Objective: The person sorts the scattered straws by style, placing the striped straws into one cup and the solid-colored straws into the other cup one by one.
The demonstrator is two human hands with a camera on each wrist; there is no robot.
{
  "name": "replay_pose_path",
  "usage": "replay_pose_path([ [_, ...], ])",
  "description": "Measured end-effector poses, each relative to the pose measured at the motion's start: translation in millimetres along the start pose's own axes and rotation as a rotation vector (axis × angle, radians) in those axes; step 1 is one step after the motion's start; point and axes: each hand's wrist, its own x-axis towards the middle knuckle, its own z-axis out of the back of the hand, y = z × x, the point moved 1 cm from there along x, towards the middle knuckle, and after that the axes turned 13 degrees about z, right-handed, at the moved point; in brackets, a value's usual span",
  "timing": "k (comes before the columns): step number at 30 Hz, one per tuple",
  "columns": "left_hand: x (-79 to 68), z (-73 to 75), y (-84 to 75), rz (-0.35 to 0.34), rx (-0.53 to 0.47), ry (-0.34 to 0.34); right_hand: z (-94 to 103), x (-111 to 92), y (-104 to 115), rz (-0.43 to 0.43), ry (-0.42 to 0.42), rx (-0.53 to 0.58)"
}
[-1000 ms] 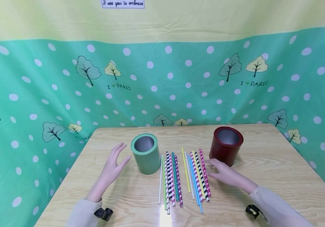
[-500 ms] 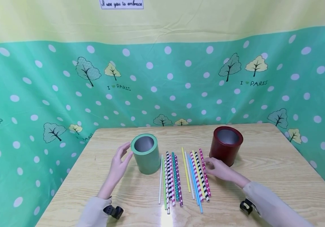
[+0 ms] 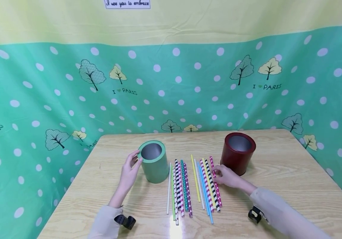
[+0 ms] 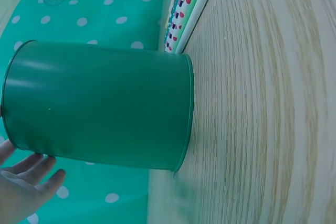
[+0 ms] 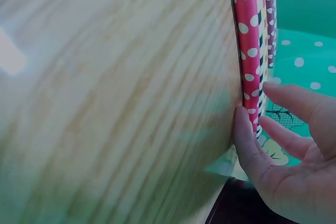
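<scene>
In the head view, a green can (image 3: 156, 171) stands upright and open-topped at left centre. My left hand (image 3: 129, 172) is at its left side, fingertips touching near the rim; the left wrist view shows fairly straight fingers (image 4: 39, 170) against the can's wall. To the right, my right hand (image 3: 228, 176) is over the outermost straw, pink with white dots (image 3: 218, 196). Seen from the right wrist, the fingertips lie on both sides of this pink straw (image 5: 247, 35) and pinch it low against the table. Its far end is partly hidden by the hand.
A dark red can (image 3: 237, 161) stands behind my right hand. One group of patterned and plain straws (image 3: 180, 196) lies beside the green can, another group (image 3: 208, 189) left of the right hand. A dotted green curtain (image 3: 171, 86) hangs behind the wooden table (image 3: 278, 159).
My left hand has moved right and its fingertips have reached the green can. My right hand has shifted slightly left and its fingers have closed in around the pink dotted straw.
</scene>
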Motion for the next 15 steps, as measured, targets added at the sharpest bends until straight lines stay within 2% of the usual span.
replay_pose_path([
  [8,0.3,-2.7,2.2,0.016,-0.063,0.032,-5.4,2.9,-3.2,-0.047,-0.024,-0.044],
  [15,1.2,-4.9,7.4,0.085,-0.14,0.089,-8.9,5.2,-2.7,-0.142,-0.044,-0.046],
])
